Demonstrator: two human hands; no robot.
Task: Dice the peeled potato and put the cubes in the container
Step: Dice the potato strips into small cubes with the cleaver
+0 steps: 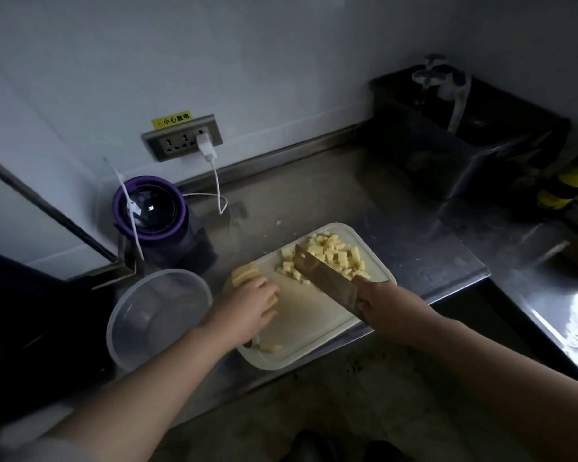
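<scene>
Potato half diced; container not yet filled.
Left hand clamps the uncut rest, right hand grips cleaver; crosscuts likely next.

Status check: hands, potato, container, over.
Left hand holds uncut potato strips on cutting board; right hand grips cleaver. Cube pile behind cleaver, none seen in container. Nothing in the way.

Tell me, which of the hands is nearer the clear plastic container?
Left. The left hand holds the potato strips on the cutting board, just beside the container; the right hand grips the cleaver across the board, farther away.
</scene>
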